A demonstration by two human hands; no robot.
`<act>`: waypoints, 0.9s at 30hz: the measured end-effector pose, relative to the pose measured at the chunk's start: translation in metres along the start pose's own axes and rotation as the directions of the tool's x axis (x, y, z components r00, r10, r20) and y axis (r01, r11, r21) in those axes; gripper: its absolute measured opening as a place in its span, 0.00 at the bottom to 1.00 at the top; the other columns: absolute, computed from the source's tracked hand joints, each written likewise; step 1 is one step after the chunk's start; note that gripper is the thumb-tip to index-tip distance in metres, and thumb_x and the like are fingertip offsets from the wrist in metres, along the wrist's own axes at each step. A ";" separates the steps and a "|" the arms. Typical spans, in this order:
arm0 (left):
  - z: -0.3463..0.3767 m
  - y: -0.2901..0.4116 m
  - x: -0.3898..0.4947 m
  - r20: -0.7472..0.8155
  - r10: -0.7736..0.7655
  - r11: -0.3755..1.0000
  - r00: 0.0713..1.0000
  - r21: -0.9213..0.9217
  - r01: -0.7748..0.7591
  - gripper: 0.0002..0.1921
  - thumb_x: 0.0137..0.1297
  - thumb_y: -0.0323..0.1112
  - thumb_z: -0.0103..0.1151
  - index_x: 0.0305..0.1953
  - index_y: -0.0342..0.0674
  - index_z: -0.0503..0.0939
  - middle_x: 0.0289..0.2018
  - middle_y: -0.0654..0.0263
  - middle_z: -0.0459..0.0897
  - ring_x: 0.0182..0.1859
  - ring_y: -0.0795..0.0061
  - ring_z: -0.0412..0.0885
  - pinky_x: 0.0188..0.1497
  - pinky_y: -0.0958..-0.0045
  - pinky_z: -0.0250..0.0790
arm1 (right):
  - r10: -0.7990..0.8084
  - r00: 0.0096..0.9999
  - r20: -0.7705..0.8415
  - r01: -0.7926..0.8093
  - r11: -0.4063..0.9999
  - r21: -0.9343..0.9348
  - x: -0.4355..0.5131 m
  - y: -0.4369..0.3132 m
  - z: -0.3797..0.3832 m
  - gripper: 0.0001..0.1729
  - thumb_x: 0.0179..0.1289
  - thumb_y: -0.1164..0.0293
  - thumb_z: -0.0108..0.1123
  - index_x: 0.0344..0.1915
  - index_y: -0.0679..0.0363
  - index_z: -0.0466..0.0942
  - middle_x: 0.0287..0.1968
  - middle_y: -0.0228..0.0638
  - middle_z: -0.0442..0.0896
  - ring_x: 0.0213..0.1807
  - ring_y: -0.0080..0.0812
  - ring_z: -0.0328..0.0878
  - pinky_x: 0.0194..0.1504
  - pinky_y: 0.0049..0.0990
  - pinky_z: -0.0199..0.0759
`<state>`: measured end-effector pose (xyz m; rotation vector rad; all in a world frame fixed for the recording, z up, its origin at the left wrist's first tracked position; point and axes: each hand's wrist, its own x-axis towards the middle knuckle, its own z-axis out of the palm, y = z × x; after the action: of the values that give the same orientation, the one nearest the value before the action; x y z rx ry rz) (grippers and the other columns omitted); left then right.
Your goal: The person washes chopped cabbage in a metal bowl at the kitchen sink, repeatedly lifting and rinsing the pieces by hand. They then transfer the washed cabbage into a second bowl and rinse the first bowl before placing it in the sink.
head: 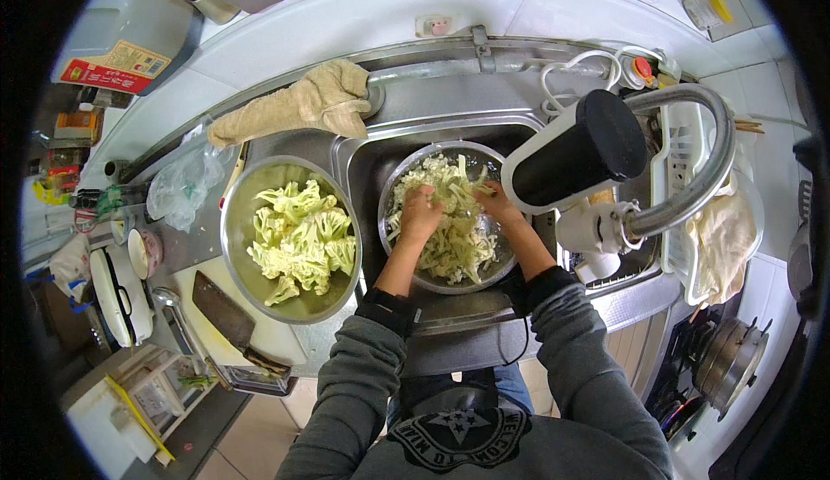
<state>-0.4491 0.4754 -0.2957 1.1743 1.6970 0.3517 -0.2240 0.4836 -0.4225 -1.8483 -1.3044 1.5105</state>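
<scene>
A steel bowl (393,188) stands in the sink, holding cut cauliflower florets (457,246) in water. Over the left part of these florets is my left hand (420,213), its fingers curled down among them; whether it grips any is hidden. My right hand (499,205) is inside the bowl's right side, its fingers closed around a pale green cauliflower piece (481,181). Left of the sink, a second steel bowl (238,272) contains larger cauliflower florets (301,240).
The faucet (710,181) with its black-and-white fitting (577,149) overhangs the sink's right side. A cleaver (224,311) lies on a cutting board (279,340) at left. Behind, a tan towel (305,100) drapes over the pipe. A white basket (677,220) stands right.
</scene>
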 end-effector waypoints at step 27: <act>0.034 0.010 0.040 -0.024 0.027 0.998 0.999 0.049 -0.025 0.35 0.58 0.26 0.60 0.67 0.56 0.64 0.72 0.55 0.49 0.74 0.53 0.45 0.69 0.59 0.56 | -0.178 0.958 -0.226 0.231 0.945 0.232 0.005 0.038 0.000 0.37 0.61 0.49 0.61 0.64 0.58 0.66 0.60 0.44 0.71 0.59 0.39 0.70 0.54 0.36 0.67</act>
<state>-0.4159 0.5040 -0.3271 1.2327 1.7217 0.3443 -0.2090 0.4693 -0.4551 -1.6003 -1.1106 1.2772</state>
